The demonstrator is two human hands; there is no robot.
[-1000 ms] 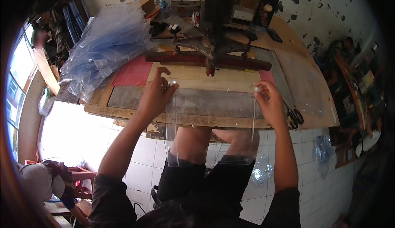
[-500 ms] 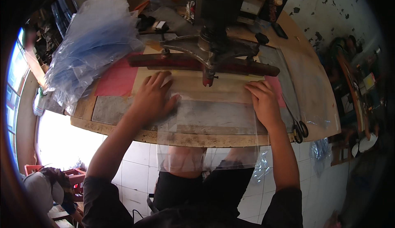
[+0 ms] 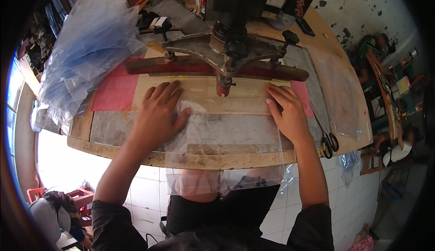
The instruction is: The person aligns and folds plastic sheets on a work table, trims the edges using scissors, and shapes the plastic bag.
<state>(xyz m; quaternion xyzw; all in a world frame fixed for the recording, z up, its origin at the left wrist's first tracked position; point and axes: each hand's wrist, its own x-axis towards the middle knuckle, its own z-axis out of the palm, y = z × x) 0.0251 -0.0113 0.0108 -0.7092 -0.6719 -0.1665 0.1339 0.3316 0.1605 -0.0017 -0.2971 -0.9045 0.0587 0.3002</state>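
Observation:
A clear plastic sheet lies over the table edge, its near end hanging above my lap. On its left side my left hand rests flat, fingers stretched forward and thumb spread. My right hand lies at the sheet's right edge with its fingers extended and a little apart. Both sets of fingertips are close to the long dark-red bar of a press machine. Beneath the sheet is a pale yellowish strip, with pink material showing at its left.
A heap of clear plastic sheets is piled at the left. Black-handled scissors lie right of my right hand, and a phone sits farther back. Other people are at the far right. A red crate stands on the floor.
The view has shifted slightly. My left hand has settled flatter on the sheet, and the fingers of my right hand have spread a little. The press bar appears unmoved.

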